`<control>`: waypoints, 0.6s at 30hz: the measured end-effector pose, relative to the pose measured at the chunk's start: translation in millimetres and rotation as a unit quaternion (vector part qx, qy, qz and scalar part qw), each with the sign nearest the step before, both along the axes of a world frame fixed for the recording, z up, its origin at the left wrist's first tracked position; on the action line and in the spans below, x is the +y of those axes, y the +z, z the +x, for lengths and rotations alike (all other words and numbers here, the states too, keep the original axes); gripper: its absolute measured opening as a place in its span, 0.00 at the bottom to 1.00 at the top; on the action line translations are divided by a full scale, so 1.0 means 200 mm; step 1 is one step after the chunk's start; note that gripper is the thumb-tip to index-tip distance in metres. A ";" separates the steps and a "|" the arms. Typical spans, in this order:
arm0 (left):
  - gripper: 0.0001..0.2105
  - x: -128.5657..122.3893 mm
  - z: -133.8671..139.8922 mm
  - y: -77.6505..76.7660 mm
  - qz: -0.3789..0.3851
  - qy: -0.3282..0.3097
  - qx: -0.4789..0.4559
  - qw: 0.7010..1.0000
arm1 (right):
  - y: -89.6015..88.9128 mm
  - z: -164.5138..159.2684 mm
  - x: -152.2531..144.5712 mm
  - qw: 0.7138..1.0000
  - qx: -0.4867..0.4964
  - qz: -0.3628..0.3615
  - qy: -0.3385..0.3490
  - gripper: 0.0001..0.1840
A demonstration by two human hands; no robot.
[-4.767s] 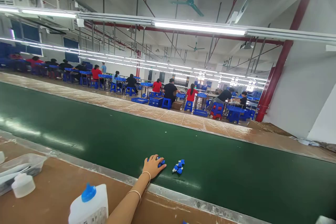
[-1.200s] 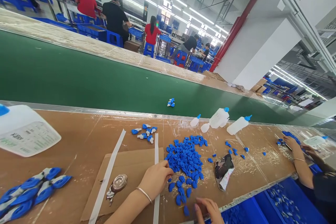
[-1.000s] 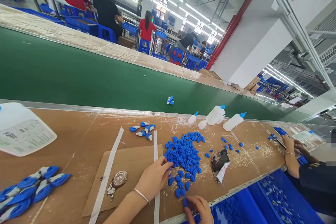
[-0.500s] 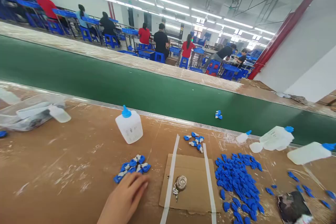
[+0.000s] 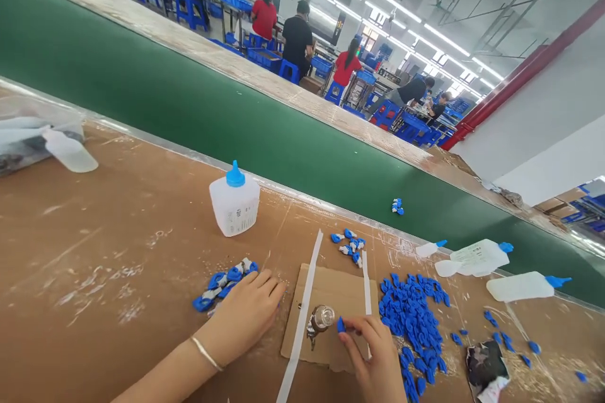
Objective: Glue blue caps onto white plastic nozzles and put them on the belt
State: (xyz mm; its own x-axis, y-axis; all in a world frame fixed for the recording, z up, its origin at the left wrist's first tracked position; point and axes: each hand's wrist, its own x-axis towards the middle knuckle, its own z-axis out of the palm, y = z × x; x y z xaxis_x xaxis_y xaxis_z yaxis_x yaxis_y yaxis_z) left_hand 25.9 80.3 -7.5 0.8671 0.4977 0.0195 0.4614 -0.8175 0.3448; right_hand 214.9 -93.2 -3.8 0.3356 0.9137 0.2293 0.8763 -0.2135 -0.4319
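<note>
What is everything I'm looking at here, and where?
upright bottle: one, white with blue cap, bench by the belt
lying bottles: about three, white with blue tips, right bench edge
loose blue pieces: a big pile, blue, right of the cardboard
blue-and-white parts: a cluster, beside the left hand
cardboard sheet: one, brown, front centre
conveyor belt: one, green, behind the bench
seated workers: several, background
left hand: on the cluster
right hand: fingers pinching a blue piece
</note>
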 end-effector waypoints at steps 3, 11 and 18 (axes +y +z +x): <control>0.14 -0.06 -0.03 -0.02 -0.127 -0.004 -0.064 0.990 | 0.00 -0.01 0.06 1.000 -0.018 0.006 -0.006 0.16; 0.14 -0.17 -0.13 -0.03 -0.439 -0.008 -0.176 0.881 | 0.04 -0.02 0.14 0.997 -0.062 -0.009 0.050 0.16; 0.21 -0.26 -0.09 -0.16 -0.618 0.088 -0.299 0.722 | 0.03 0.05 0.08 0.998 -0.029 -0.044 0.044 0.06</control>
